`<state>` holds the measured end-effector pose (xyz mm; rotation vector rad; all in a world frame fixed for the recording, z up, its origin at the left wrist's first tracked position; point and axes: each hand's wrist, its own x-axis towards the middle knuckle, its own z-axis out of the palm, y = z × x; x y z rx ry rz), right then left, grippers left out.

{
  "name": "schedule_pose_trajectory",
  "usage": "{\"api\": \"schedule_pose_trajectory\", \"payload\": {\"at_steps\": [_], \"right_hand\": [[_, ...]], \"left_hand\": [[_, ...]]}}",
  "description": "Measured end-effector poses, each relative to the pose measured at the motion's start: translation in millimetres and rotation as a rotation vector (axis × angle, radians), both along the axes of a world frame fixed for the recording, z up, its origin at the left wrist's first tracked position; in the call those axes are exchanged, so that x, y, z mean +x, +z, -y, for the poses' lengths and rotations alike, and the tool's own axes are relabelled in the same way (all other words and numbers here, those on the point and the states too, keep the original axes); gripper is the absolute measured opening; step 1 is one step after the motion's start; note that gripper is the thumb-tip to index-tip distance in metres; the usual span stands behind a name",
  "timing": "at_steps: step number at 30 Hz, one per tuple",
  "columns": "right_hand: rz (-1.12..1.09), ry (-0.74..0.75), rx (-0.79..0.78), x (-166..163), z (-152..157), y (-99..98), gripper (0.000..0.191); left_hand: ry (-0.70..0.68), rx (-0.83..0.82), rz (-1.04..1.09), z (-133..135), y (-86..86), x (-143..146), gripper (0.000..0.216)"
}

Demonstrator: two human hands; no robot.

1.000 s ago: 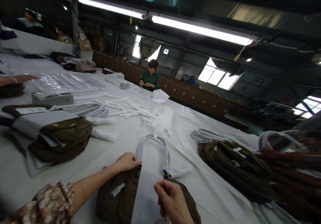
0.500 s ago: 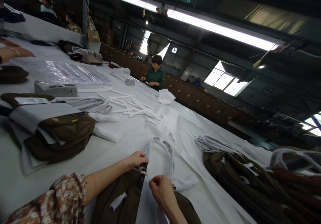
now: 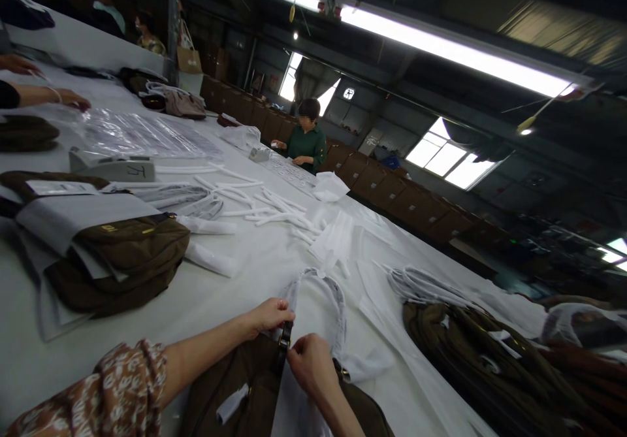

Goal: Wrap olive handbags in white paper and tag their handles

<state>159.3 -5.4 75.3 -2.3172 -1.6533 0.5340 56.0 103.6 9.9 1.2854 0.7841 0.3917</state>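
Note:
An olive-brown bag [image 3: 235, 385] lies in front of me at the table's near edge. Its handle [image 3: 341, 309] is wrapped in clear plastic and loops away from me. My left hand [image 3: 270, 316] pinches the dark strap end [image 3: 288, 330] of that handle, just above a gold-coloured buckle [image 3: 284, 343]. Close beside the buckle, my right hand [image 3: 311, 362] is closed, fingertips curled against the strap; whatever they grip is hidden. White sheet material [image 3: 294, 404] runs down the bag under my right wrist. A small white tag [image 3: 232, 403] hangs on the bag's left part.
Another olive bag [image 3: 132, 247] with white wrapping lies left, near a grey tape dispenser [image 3: 112, 164]. White tubes [image 3: 274, 211] are scattered mid-table. Stacked olive bags [image 3: 465, 345] lie right. A co-worker in green [image 3: 306, 146] stands across the table; another person's hands [image 3: 59, 96] are far left.
My right hand has moved slightly up and left, closer to the buckle. My left hand keeps its pinch on the strap. At far left, the other person's hands have reached further over the plastic sheets.

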Motion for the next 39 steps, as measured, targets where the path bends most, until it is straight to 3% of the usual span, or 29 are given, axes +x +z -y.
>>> {"api": "schedule_pose_trajectory", "payload": {"at_steps": [4, 8, 10, 14, 17, 23, 28, 39], "right_hand": [[0.006, 0.003, -0.013, -2.0, -8.6, -7.3, 0.019], [0.009, 0.013, -0.04, -2.0, -11.9, -12.6, 0.021], [0.005, 0.019, -0.047, -1.5, -13.0, -14.8, 0.022], [-0.013, 0.022, -0.047, 0.0, -12.1, -19.4, 0.022], [-0.049, 0.012, -0.021, 3.0, -3.7, -21.5, 0.021], [-0.155, 0.146, 0.412, 6.8, 5.3, -20.0, 0.021], [-0.377, 0.172, 0.326, -0.8, -13.4, -23.3, 0.022], [-0.581, 0.148, 0.29, 0.9, -9.4, -29.5, 0.028]], "left_hand": [[-0.113, -0.021, 0.103, -4.3, -1.9, -7.6, 0.015], [-0.319, -0.063, 0.158, -10.0, -7.5, -21.6, 0.042], [-0.366, -0.052, 0.142, -11.7, -12.8, -24.7, 0.043], [-0.306, 0.037, 0.096, -11.7, -22.8, -22.1, 0.02], [-0.215, 0.096, 0.078, -10.8, -22.1, -26.2, 0.017], [-0.086, 0.164, 0.182, -9.6, 3.9, -55.2, 0.036], [-0.081, 0.124, 0.25, -3.0, 17.2, -54.0, 0.033], [-0.027, -0.032, 0.31, 5.3, 11.8, -42.3, 0.034]]}}
